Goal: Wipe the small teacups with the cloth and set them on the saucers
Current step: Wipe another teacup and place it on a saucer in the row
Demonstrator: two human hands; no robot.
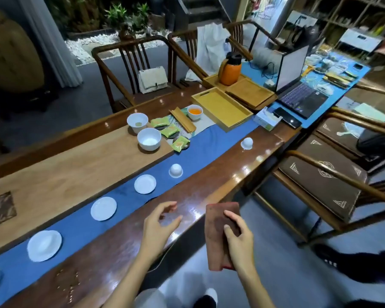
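So your right hand [238, 243] has the brown cloth [220, 232] pinched, held off the table [120, 252] edge. Your left hand [160, 223] hovers over the wood, fingers loosely curled, holding nothing. Two teacups sit upside down on saucers, one [176, 170] on the blue runner [80, 227], the other [247, 143] further along. Three saucers [145, 184] nearer you sit bare.

Orange flask [229, 71], open laptop [298, 87], perhaps tissue box [267, 118].
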